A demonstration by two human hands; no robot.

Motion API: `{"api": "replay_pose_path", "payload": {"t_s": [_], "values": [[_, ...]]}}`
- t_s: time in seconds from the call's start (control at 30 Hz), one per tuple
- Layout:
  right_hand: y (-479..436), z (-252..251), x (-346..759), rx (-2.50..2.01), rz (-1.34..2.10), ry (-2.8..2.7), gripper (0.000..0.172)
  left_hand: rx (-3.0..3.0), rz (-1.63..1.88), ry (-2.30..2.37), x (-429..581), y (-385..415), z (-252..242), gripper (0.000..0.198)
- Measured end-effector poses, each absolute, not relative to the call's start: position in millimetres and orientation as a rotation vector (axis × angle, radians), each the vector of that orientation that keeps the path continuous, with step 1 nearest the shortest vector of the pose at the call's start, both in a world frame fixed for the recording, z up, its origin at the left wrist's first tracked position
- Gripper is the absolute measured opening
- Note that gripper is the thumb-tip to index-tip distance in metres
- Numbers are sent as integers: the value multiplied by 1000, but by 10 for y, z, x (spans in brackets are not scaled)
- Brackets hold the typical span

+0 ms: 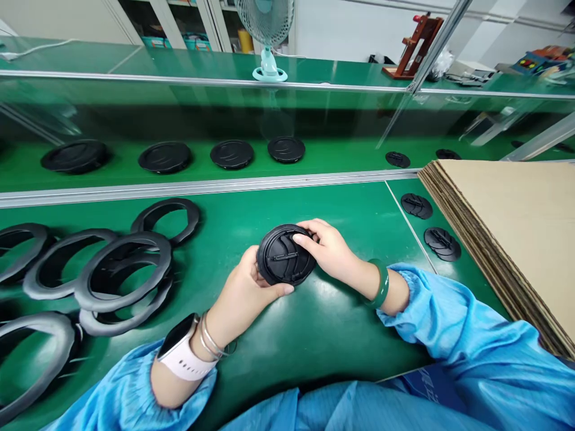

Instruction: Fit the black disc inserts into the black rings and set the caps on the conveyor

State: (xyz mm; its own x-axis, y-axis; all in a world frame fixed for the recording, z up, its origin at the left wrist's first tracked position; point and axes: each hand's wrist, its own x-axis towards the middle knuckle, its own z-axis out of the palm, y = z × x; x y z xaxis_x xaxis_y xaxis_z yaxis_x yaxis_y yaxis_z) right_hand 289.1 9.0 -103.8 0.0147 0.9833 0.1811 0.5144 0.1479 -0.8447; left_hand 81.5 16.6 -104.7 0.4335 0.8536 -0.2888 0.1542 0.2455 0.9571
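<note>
"What are we working over?"

"We're sitting at a long green tabletop (323, 341), with a stack of corrugated cardboard sheets (507, 239) lying to our right and black rings (123, 239) overlapping on our left."

"And what are we holding?"

"We're gripping a black ribbed disc (281, 257) with both hands, near the middle of the mat. The left hand (245, 287) is curling around its lower edge, and the right hand (326, 248) is closing over its upper rim. We can't tell whether the disc is touching the tabletop."

"How is it handling?"

"It's looking stiff and fairly light, so we're judging the rim the surest place to hold."

"Anything smaller?"

"We're wearing a green bangle (381, 282) and a white-strapped smartwatch (179, 338)."
</note>
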Motion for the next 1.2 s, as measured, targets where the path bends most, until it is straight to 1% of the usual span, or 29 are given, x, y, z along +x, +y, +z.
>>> {"api": "replay_pose_path", "payload": {"t_s": [0.07, 0.2, 0.3, 0.8, 0.87, 0.9, 0.97, 1.0, 1.03, 1.2], "values": [[115, -1079, 2883, -1454, 807, -1575, 16, 1327, 616, 1026, 797, 160, -1025, 72], [101, -1083, 2831, -1423, 788, -1561, 8, 1617, 580, 1106, 776, 154, -969, 49], [83, -1064, 2801, -1394, 760, -1531, 10, 1724, 544, 1160, 786, 152, -929, 43], [76, -1087, 2761, -1415, 765, -1371, 18, 1755, 539, 1168, 798, 135, -922, 39], [83, -1058, 2793, -1361, 909, -1379, 19, 1746, 557, 1163, 792, 134, -931, 39], [87, -1037, 2813, -1303, 1031, -1397, 23, 1741, 565, 1163, 789, 135, -935, 39], [92, -989, 2852, -1183, 1264, -1447, 39, 1733, 571, 1164, 785, 140, -938, 37], [91, -968, 2864, -1159, 1326, -1472, 45, 1728, 570, 1166, 784, 143, -936, 37], [85, -950, 2869, -1170, 1337, -1488, 47, 1721, 570, 1166, 784, 145, -932, 36], [22, -966, 2819, -1330, 1171, -1490, 43, 1664, 576, 1159, 793, 142, -928, 36]]}}
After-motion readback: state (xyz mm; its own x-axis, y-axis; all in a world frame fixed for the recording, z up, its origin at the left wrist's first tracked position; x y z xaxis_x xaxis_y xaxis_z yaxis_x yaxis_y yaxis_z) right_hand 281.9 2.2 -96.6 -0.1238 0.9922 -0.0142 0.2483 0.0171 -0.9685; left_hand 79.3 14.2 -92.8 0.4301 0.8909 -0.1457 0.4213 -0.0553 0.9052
